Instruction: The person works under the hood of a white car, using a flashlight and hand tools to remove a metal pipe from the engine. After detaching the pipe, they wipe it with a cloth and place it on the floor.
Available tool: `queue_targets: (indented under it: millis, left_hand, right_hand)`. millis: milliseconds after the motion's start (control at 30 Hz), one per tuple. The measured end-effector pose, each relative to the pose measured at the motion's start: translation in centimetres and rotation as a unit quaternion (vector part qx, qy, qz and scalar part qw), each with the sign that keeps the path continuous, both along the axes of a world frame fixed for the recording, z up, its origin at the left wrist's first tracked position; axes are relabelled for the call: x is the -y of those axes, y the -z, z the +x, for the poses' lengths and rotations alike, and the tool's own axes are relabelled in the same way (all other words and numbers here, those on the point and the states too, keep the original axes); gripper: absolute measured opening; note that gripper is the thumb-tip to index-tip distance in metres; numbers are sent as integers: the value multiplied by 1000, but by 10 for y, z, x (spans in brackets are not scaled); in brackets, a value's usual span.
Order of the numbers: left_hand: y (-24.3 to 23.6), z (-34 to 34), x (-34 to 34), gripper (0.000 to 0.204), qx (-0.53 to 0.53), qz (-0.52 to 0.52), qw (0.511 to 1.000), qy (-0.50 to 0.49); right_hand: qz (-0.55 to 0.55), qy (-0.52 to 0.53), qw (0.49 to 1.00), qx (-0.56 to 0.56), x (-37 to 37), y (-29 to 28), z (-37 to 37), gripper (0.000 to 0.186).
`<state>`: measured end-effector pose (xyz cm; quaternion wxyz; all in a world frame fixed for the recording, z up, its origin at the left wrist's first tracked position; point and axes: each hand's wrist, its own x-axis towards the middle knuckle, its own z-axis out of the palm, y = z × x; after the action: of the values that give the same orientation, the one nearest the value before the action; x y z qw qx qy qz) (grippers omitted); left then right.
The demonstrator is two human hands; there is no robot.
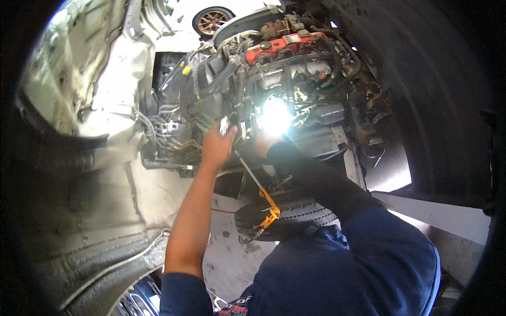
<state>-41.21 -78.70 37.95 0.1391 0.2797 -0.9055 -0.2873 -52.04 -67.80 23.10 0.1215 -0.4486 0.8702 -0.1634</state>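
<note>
Locate the engine straight ahead of the left hand and the right hand, both at its near side. Read the long axis along the red cover: roughly left to right, rising slightly toward the right. Judge reach as forward from the body, across that axis. Take the right hand as nearer to the red cover, the left hand as nearer to the hoses at the left.

Left hand: narrow, apparently holding a small bright piece between thumb and fingers. Right hand: just beside a strong light; cannot tell grip or contents. Note the narrow gap between the hands.

Below that gap, note the rod, upper end near the left hand, long axis running down and to the right. At its lower end, note the yellow tool, in front of the tyre; apparently joined to the rod, contact with the tyre not clear.

Hidden: right fingertips and nearby engine parts, behind glare; right wrist, under the dark sleeve. Hard to make out: kind of bright piece, and whether touching the engine.
</note>
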Motion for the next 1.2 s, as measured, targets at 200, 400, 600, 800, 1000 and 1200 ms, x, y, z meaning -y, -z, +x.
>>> queue_targets:
  millis: [200,400,600,800,1000,1200]
  left_hand:
    - [21,-141,64,83,193,-163,966,51]
    - [20,-183,73,79,320,-216,920,62]
    - [47,-180,53,28,286,-280,906,138]
    - [31,-191,58,24,316,-265,901,131]
    - [-17,-176,112,61,300,-252,898,202]
    - [-2,-171,133,63,297,-176,925,162]
  right_hand:
    - [-116,14,993,-1,-32,-14,-7,93]
    - [-166,14,978,126,-46,-25,-39,83]
    - [-81,-7,986,149,-50,-38,-44,80]
    - [-108,-16,985,134,-51,-37,-48,79]
    - [-136,-91,986,-12,-31,-45,-69,72]
    - [92,-197,973,-77,6,-72,-98,55]
